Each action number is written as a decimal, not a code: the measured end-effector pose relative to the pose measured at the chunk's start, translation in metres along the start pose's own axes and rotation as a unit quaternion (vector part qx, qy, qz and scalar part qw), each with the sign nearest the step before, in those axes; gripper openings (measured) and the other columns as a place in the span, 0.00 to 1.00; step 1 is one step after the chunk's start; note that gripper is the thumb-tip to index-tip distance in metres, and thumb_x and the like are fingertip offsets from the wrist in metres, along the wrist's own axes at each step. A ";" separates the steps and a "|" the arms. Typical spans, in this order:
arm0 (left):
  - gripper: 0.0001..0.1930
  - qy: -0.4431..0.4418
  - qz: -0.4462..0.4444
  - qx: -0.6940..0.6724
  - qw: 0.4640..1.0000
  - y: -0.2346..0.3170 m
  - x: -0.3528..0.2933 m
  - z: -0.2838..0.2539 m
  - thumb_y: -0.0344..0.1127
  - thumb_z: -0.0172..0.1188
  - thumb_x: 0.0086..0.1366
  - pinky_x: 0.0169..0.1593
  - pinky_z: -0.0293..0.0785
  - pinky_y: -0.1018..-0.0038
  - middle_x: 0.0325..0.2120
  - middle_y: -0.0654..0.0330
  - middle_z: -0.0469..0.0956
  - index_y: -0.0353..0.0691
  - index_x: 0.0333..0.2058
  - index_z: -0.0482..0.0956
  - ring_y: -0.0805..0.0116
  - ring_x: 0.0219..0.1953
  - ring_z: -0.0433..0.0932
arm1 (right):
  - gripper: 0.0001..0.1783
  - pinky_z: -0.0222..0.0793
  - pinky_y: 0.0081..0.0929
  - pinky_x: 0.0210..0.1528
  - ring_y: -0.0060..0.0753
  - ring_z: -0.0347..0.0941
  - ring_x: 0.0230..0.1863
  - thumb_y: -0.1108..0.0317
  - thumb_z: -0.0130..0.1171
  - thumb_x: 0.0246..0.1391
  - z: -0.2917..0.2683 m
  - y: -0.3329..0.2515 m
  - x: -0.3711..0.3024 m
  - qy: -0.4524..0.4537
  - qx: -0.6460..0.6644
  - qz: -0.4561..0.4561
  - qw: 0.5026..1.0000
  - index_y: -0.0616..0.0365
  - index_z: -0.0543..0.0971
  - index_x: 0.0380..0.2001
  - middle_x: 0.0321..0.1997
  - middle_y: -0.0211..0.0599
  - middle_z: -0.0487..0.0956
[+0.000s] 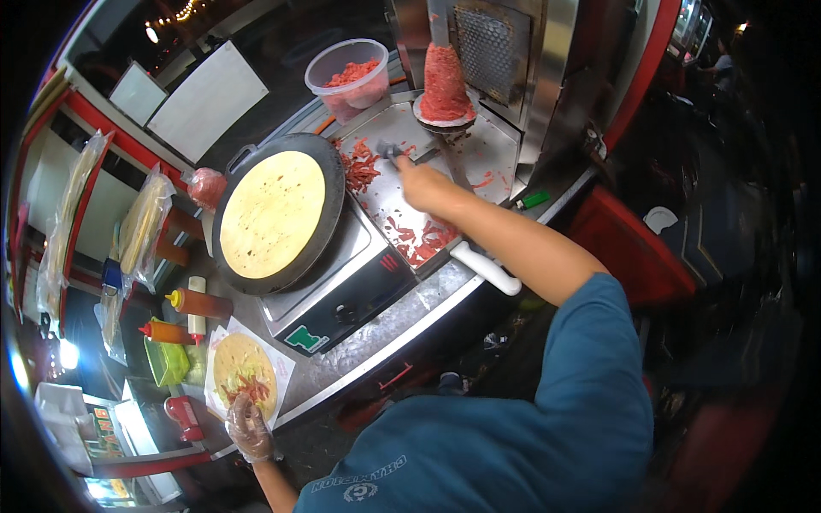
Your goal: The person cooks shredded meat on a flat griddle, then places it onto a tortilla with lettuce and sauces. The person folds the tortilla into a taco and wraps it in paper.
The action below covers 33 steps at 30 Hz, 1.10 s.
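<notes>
My left hand (250, 430), in a clear plastic glove, is at the near edge of a flatbread (233, 355) on white paper (286, 369). Its fingers are bunched over shredded reddish meat (248, 386) on the bread; whatever they pinch is hidden. My bare right hand (421, 184) reaches over the metal tray (395, 195), closed on a small grey tool (389, 150), blurred and of unclear kind. Beside that tool is a pile of cut meat (359, 165). More scraps (421, 240) lie nearer me, by a white-handled knife (486, 267) at the tray's edge.
Left of the tray, a large flatbread (272, 214) lies on a black griddle (333, 224) over a burner. A meat cone (445, 85) stands at a vertical grill (487, 53). Behind are a tub of meat (346, 75), and at left, sauce bottles (203, 304) and bagged flatbreads (147, 224).
</notes>
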State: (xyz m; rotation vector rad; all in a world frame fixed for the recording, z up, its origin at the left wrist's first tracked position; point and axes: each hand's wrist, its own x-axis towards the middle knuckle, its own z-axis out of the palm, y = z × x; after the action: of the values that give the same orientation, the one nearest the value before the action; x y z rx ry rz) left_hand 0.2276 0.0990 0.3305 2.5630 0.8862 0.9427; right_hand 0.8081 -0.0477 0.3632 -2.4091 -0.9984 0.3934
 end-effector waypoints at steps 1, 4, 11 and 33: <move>0.12 -0.007 -0.002 0.003 1.000 0.003 0.005 0.001 0.33 0.61 0.69 0.49 0.78 0.58 0.44 0.47 0.84 0.35 0.48 0.82 0.48 0.43 0.83 | 0.22 0.75 0.58 0.56 0.69 0.79 0.53 0.67 0.40 0.69 0.014 0.000 0.007 0.006 0.001 -0.016 1.000 0.62 0.68 0.62 0.53 0.72 0.78; 0.11 -0.019 0.009 0.037 0.999 0.018 0.012 -0.006 0.32 0.62 0.69 0.50 0.77 0.57 0.43 0.47 0.84 0.35 0.47 0.82 0.46 0.43 0.83 | 0.26 0.79 0.52 0.44 0.57 0.83 0.43 0.65 0.49 0.68 0.045 -0.011 -0.008 0.026 -0.123 -0.124 0.984 0.55 0.67 0.67 0.40 0.55 0.81; 0.07 -0.006 0.054 0.112 0.992 0.009 -0.030 -0.023 0.31 0.62 0.68 0.47 0.76 0.57 0.38 0.50 0.83 0.37 0.42 0.82 0.48 0.41 0.82 | 0.24 0.80 0.51 0.45 0.59 0.83 0.44 0.64 0.48 0.68 0.025 -0.001 0.044 0.083 -0.148 -0.167 0.971 0.53 0.72 0.65 0.47 0.58 0.80; 0.11 0.049 -0.013 0.028 0.998 -0.144 -0.062 -0.066 0.32 0.71 0.62 0.46 0.81 0.61 0.39 0.56 0.87 0.41 0.43 0.85 0.55 0.40 0.85 | 0.21 0.72 0.28 0.46 0.24 0.76 0.41 0.69 0.58 0.68 0.013 -0.185 -0.099 0.053 0.019 -0.211 0.976 0.55 0.79 0.63 0.39 0.32 0.84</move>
State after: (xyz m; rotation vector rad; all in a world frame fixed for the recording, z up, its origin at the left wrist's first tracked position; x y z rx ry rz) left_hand 0.0814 0.1746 0.2865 2.5650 0.9823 1.0577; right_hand 0.6279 -0.0025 0.4604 -2.0845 -1.3955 0.1285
